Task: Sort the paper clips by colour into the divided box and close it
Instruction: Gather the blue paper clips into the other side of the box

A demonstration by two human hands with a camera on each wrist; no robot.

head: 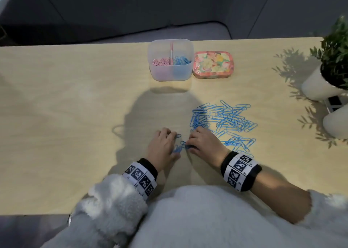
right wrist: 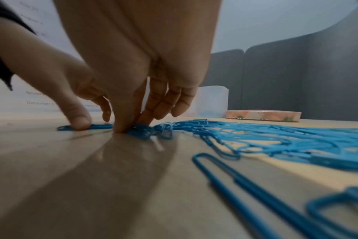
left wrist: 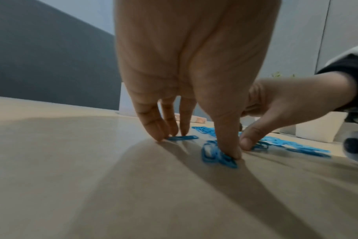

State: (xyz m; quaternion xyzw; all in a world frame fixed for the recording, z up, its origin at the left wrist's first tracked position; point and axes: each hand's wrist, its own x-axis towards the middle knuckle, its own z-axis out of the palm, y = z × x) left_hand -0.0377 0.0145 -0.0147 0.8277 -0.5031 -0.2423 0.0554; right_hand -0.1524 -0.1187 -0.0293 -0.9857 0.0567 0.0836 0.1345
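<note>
A translucent divided box (head: 170,72) stands at the back of the table, with pink clips (head: 161,62) in its left compartment and blue clips (head: 181,60) in its right. Its floral lid (head: 213,64) lies beside it on the right. A loose pile of blue paper clips (head: 224,119) is spread on the table. My left hand (head: 176,144) presses straight fingers on one clip (left wrist: 182,138) and its thumb on a few more (left wrist: 217,155). My right hand (right wrist: 131,127) pinches a small bunch of blue clips (right wrist: 142,131) at the pile's near-left edge.
Two white pots (head: 316,83) with a green plant (head: 337,48) stand at the right edge of the wooden table (head: 75,97). A grey partition rises behind the table. My fluffy white sleeves cover the near edge.
</note>
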